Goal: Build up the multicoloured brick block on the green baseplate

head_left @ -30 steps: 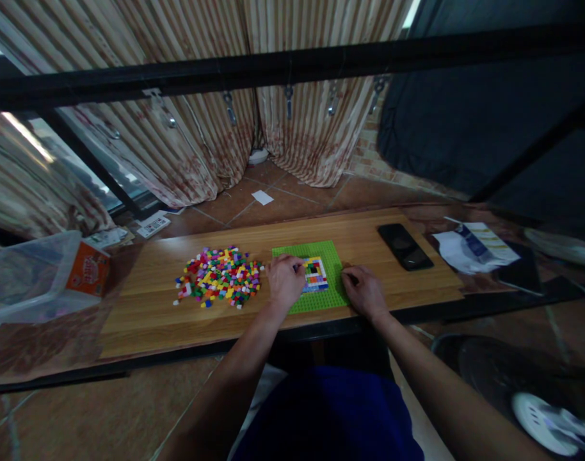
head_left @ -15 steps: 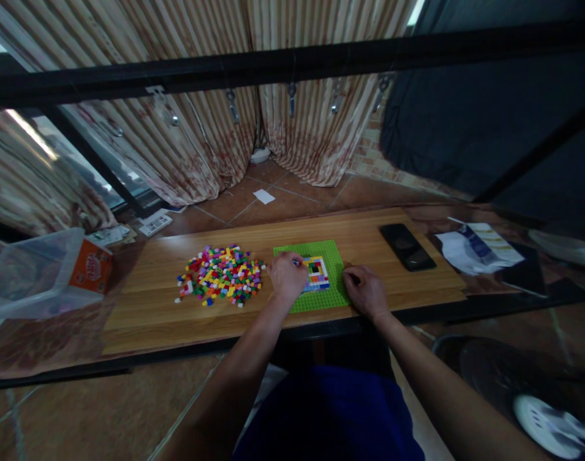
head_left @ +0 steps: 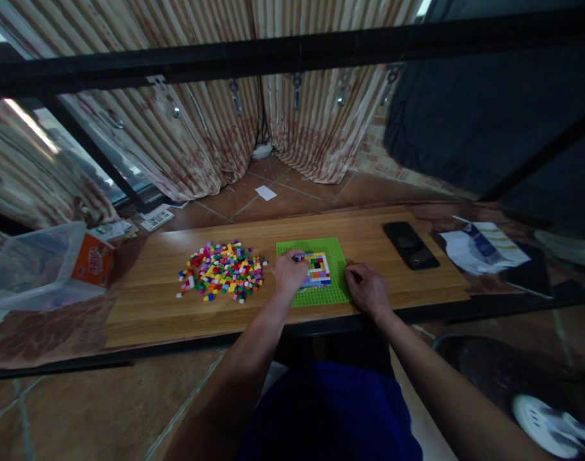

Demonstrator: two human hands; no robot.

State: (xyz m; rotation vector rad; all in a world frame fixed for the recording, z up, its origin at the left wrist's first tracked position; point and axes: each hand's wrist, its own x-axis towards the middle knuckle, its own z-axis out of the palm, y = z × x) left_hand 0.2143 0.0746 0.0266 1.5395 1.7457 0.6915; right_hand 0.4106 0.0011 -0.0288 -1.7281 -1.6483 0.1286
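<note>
A green baseplate (head_left: 334, 248) lies on the wooden table (head_left: 148, 307) in front of me. A small square of coloured bricks (head_left: 317, 269) is built on it. My left hand (head_left: 289, 271) rests on the plate's left part, fingertips pinched at the top left corner of the brick square; a small brick may be between them, too small to tell. My right hand (head_left: 367, 289) sits curled on the plate's right edge, pressing it down. A pile of loose coloured bricks (head_left: 222, 270) lies to the left of the plate.
A black phone (head_left: 410, 244) lies on the table's right part, with papers (head_left: 484, 246) beyond it. A clear plastic box (head_left: 31, 269) with an orange carton (head_left: 93, 261) stands at the left. A black bar (head_left: 292, 54) crosses overhead. A fan (head_left: 537, 397) sits on the floor at right.
My left hand has shifted slightly up along the brick square's left side toward its top corner. My right hand has stayed at the plate's right edge. The view drifted a little.
</note>
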